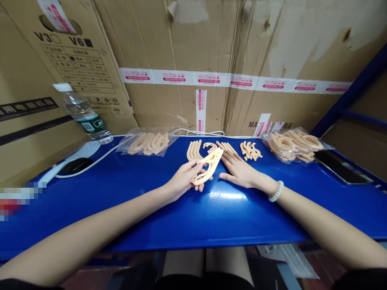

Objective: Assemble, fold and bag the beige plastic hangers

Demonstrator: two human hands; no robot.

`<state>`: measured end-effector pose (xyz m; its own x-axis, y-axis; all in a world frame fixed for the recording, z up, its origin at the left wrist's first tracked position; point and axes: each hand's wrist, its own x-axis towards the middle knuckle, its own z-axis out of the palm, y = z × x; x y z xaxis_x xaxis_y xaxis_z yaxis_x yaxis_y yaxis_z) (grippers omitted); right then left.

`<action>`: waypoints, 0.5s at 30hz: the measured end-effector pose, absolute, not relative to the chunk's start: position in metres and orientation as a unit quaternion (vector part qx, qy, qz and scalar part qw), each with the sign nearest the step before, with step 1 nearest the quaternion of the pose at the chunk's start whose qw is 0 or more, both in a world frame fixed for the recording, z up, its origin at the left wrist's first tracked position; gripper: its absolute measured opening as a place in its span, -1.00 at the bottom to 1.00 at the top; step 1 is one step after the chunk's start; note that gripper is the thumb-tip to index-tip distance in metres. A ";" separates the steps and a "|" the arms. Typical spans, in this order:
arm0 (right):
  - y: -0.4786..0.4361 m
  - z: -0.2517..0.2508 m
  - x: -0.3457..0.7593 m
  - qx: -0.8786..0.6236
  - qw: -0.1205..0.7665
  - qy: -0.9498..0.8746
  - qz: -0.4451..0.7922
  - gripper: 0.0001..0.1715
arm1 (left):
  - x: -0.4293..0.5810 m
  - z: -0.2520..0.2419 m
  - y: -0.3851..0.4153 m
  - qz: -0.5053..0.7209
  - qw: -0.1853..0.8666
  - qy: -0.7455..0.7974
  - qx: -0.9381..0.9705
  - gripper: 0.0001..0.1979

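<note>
My left hand (188,177) is closed around a beige plastic piece (208,167) that looks like a folding clothes hanger, its pointed end tilted up to the right. To its right, my right hand (238,170) lies flat with fingers stretched toward a row of straight beige bars (226,147), partly covering them. Beyond my left hand is a row of bent beige arms (194,150). Between these two rows rest some curved hook pieces (209,147), partly behind the held piece. Farther right is a loose pile of small hooks (250,150).
Clear bags of beige parts lie at left (148,143) and right (293,145) on the blue table (145,225). A water bottle (87,117), a white cable (105,153) and a black phone (343,167) are near. Cardboard (169,104) stands along the back.
</note>
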<state>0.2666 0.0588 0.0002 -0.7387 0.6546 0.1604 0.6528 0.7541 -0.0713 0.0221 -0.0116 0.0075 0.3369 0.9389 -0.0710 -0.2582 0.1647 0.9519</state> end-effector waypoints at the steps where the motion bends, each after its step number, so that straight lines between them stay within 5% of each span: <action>1: 0.063 -0.004 0.265 -0.354 0.087 -0.931 0.004 0.09 | 0.022 0.007 -0.012 0.448 0.670 0.364 0.467 -0.72; 10: 0.089 0.031 0.294 -0.388 0.126 -0.912 -0.044 -0.22 | 0.024 0.013 -0.015 0.449 0.670 0.372 0.459 -0.78; 15: 0.096 0.039 0.342 -0.499 0.035 -0.864 -0.061 -0.24 | 0.026 0.018 -0.018 0.445 0.668 0.392 0.450 -0.83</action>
